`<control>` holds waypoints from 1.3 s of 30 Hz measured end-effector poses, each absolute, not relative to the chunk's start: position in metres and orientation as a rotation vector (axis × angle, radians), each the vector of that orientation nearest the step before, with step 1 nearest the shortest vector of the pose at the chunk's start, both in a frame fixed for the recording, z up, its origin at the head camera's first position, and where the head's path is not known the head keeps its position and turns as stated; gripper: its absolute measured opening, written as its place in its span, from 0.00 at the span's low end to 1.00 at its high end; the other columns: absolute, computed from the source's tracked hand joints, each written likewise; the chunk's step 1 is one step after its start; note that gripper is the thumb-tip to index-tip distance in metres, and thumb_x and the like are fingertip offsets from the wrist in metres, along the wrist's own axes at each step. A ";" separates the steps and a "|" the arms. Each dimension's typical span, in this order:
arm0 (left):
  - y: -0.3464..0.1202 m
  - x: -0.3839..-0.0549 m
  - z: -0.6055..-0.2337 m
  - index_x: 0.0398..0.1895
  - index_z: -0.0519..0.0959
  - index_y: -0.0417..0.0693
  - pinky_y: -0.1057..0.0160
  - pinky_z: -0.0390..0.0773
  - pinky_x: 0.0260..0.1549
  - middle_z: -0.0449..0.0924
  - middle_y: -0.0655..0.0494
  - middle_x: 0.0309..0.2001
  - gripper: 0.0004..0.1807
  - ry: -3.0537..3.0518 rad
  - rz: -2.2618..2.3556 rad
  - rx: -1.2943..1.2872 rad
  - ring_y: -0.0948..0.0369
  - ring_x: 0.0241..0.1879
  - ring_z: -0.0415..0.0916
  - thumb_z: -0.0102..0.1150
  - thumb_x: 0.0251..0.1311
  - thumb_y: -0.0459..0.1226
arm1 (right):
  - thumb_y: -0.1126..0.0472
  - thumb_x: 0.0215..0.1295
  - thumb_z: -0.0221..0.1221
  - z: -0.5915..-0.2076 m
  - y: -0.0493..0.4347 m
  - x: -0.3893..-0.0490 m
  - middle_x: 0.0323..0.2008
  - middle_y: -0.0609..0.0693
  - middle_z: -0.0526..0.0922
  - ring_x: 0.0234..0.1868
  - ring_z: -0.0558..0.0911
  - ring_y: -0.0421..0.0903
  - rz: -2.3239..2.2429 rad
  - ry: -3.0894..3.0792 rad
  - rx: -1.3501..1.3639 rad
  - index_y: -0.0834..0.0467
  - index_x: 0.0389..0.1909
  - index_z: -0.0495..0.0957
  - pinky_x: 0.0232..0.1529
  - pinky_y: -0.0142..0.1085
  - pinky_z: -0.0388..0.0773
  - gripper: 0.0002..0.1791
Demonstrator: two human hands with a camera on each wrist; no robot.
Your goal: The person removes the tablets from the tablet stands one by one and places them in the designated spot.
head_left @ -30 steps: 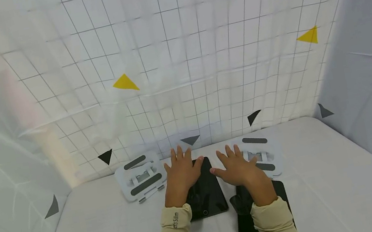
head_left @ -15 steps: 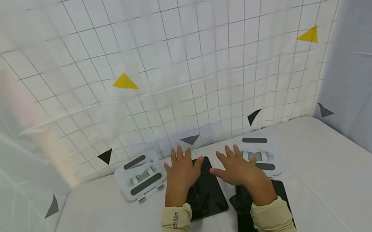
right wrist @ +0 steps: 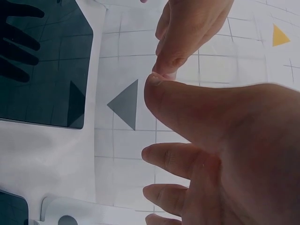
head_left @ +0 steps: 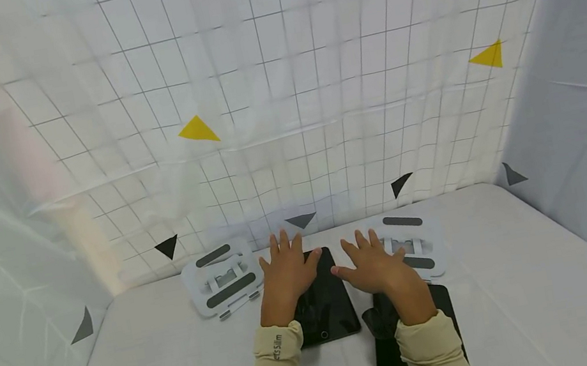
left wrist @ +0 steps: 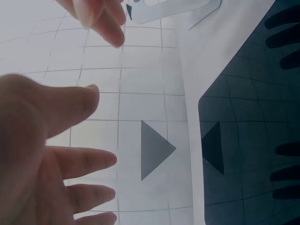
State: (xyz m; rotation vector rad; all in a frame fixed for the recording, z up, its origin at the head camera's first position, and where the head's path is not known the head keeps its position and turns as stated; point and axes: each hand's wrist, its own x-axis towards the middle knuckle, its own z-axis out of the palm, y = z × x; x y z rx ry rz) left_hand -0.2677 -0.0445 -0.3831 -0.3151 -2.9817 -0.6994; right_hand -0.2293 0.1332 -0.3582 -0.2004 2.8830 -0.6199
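Both hands are held out with fingers spread, and neither grips anything. My left hand (head_left: 287, 274) is over the left part of a black tablet (head_left: 327, 300) with a round button at its near edge. In the left wrist view, a gap shows between that hand and the tablet's glossy screen (left wrist: 248, 117), which mirrors fingers. My right hand (head_left: 374, 266) hovers between the tablet and a white folding stand (head_left: 434, 243), partly covering the stand. Under the right forearm lies a second, larger black tablet (head_left: 390, 364), partly hidden by the sleeve.
Left of the left hand lies another white folding stand (head_left: 230, 293) with grey pads. A white sheet covers the table (head_left: 154, 361). Behind rises a white gridded curtain (head_left: 291, 170) with yellow and black triangles. A small dark shape (head_left: 375, 324) beside the right wrist is unclear.
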 end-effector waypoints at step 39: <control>-0.043 -0.266 -0.379 0.80 0.63 0.40 0.26 0.48 0.69 0.54 0.34 0.79 0.37 -3.003 -0.751 -0.347 0.40 0.79 0.50 0.52 0.79 0.53 | 0.43 0.80 0.55 -0.356 0.136 -0.230 0.80 0.71 0.46 0.80 0.41 0.71 -0.626 2.893 -0.173 0.65 0.82 0.53 0.63 0.82 0.42 0.43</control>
